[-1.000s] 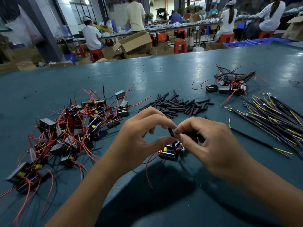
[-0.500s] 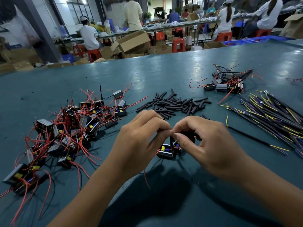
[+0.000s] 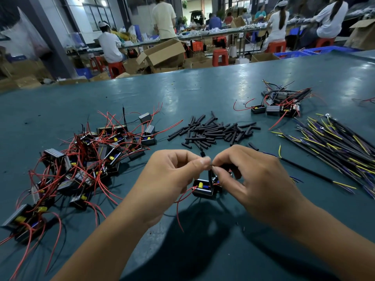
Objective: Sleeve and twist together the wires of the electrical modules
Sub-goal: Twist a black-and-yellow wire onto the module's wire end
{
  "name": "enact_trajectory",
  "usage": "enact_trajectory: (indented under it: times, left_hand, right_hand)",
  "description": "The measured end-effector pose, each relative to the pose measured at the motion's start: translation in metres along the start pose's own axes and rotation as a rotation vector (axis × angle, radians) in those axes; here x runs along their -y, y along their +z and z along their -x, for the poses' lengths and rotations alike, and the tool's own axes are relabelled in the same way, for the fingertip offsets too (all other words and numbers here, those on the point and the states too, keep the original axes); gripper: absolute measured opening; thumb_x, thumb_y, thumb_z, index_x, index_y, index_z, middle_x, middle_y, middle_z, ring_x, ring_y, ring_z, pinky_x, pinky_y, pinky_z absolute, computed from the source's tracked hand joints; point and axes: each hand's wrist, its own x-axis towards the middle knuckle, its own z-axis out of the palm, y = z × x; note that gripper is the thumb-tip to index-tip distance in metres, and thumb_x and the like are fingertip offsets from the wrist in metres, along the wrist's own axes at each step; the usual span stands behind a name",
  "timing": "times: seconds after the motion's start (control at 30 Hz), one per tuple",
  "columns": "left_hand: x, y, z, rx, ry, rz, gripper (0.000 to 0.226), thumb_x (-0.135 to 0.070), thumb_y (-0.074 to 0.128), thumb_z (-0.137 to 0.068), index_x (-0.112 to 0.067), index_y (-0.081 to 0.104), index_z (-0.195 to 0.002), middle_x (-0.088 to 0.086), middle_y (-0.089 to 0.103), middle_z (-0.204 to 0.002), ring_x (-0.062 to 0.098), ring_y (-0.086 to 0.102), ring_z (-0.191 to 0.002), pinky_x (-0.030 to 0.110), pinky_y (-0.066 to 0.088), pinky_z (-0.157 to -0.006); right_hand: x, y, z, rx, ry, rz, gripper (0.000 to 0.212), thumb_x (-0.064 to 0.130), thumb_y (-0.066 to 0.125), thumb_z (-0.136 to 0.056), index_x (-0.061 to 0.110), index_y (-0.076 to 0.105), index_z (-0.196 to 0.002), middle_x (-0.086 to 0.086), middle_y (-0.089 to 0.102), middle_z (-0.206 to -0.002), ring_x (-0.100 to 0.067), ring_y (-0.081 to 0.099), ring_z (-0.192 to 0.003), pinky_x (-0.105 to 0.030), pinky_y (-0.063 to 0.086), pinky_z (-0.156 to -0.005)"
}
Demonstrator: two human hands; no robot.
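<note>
At the near middle of the teal tabletop, two hands meet fingertip to fingertip above one small black module. The left hand has its grip closed, thumb and forefinger pinching the top of a black sleeve that stands up from the module; the right hand pinches the same spot from the other side, its remaining fingers curled. One red wire trails from the module toward the near edge. To the left lies a tangled heap of modules with red leads, too knotted to count exactly, well over a dozen. Beyond the hands sits a loose pile of short black sleeves, several dozen. Far right, a small cluster of about four modules lies near a fan of long black, yellow and purple wires running off the right side. Bare tabletop stretches between the piles, along the far edge, and in front of the forearms.
</note>
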Motion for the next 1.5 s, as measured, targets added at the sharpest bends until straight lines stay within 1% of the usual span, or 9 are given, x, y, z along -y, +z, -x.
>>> enact_trajectory:
  times: [0.17, 0.37, 0.57, 0.7, 0.9, 1.1, 1.23, 1.33, 1.5]
  left_hand:
    - [-0.002, -0.018, -0.005, -0.024, 0.661, -0.629, 0.014, -0.022, 0.075, -0.086, -0.015, 0.075, -0.099, -0.006, 0.066, -0.091, 0.009, 0.058, -0.078, 0.018, 0.043, -0.067]
    - [0.009, -0.009, -0.010, -0.083, 0.873, -0.789, 0.016, -0.020, 0.069, -0.093, -0.005, 0.075, -0.094, 0.004, 0.066, -0.093, 0.024, 0.062, -0.084, 0.043, 0.051, -0.068]
    - [0.007, -0.004, -0.007, -0.057, 0.761, -0.792, 0.018, -0.022, 0.061, -0.097, -0.007, 0.068, -0.091, -0.003, 0.061, -0.088, 0.018, 0.055, -0.078, 0.039, 0.048, -0.064]
    - [0.006, 0.001, -0.002, 0.019, 0.339, -0.362, 0.016, -0.019, 0.066, -0.097, -0.013, 0.067, -0.082, -0.016, 0.051, -0.062, 0.002, 0.041, -0.052, 0.013, 0.031, -0.052]
    - [0.004, -0.002, -0.001, 0.104, -0.103, 0.075, 0.022, -0.016, 0.067, -0.091, -0.015, 0.068, -0.069, 0.005, 0.039, -0.060, 0.013, 0.028, -0.053, 0.022, 0.021, -0.048]
    - [0.006, -0.009, -0.007, 0.064, -0.071, 0.030, 0.033, -0.025, 0.063, -0.095, -0.020, 0.064, -0.062, 0.000, 0.049, -0.057, 0.012, 0.035, -0.050, 0.020, 0.026, -0.048]
    - [0.018, -0.013, -0.018, -0.117, 0.111, -0.076, 0.006, -0.030, 0.071, -0.084, -0.025, 0.071, -0.082, -0.011, 0.067, -0.072, 0.008, 0.054, -0.060, 0.020, 0.044, -0.053]
    - [0.029, -0.009, -0.022, -0.054, 0.158, -0.061, 0.015, -0.026, 0.073, -0.087, -0.026, 0.072, -0.101, -0.005, 0.074, -0.097, 0.011, 0.063, -0.073, 0.028, 0.051, -0.055]
    - [0.036, -0.002, -0.025, -0.055, 0.204, -0.073, 0.013, -0.031, 0.071, -0.089, -0.026, 0.073, -0.100, -0.003, 0.074, -0.096, 0.009, 0.061, -0.070, 0.026, 0.049, -0.054]
  right_hand:
    - [-0.006, -0.003, 0.000, 0.064, 0.099, -0.119, 0.008, 0.025, 0.061, -0.092, 0.019, 0.066, -0.092, 0.018, 0.058, -0.078, -0.004, 0.054, -0.068, -0.032, 0.049, -0.063]
    - [-0.006, -0.005, -0.001, 0.096, 0.079, -0.131, 0.007, 0.025, 0.060, -0.091, 0.020, 0.066, -0.093, 0.020, 0.056, -0.079, -0.004, 0.054, -0.068, -0.032, 0.049, -0.063]
    - [-0.004, -0.006, -0.001, 0.063, 0.009, -0.061, 0.007, 0.021, 0.063, -0.091, 0.015, 0.067, -0.092, 0.013, 0.059, -0.080, -0.009, 0.055, -0.067, -0.035, 0.050, -0.060]
    - [-0.003, -0.006, -0.001, 0.030, -0.063, 0.053, 0.012, 0.022, 0.060, -0.093, 0.013, 0.069, -0.092, 0.007, 0.062, -0.080, -0.012, 0.057, -0.069, -0.031, 0.049, -0.060]
    - [-0.002, -0.004, -0.001, 0.005, -0.170, 0.165, 0.019, 0.021, 0.057, -0.097, 0.010, 0.069, -0.086, 0.001, 0.062, -0.077, -0.018, 0.056, -0.067, -0.026, 0.041, -0.061]
    - [-0.002, -0.003, 0.000, 0.045, -0.050, -0.034, 0.007, 0.017, 0.061, -0.093, 0.013, 0.067, -0.092, 0.009, 0.061, -0.083, -0.008, 0.057, -0.073, -0.026, 0.048, -0.067]
    - [-0.002, -0.006, -0.001, 0.072, 0.157, -0.258, 0.008, 0.019, 0.060, -0.092, 0.024, 0.064, -0.097, 0.012, 0.065, -0.082, -0.007, 0.062, -0.077, -0.020, 0.047, -0.069]
    - [-0.002, -0.008, -0.002, 0.110, 0.283, -0.394, 0.009, 0.022, 0.063, -0.093, 0.030, 0.060, -0.097, 0.008, 0.067, -0.081, -0.013, 0.063, -0.073, -0.026, 0.049, -0.066]
    - [-0.003, -0.015, -0.006, 0.183, 0.405, -0.514, 0.008, 0.020, 0.065, -0.094, 0.028, 0.064, -0.093, 0.002, 0.068, -0.080, -0.016, 0.064, -0.072, -0.034, 0.053, -0.067]
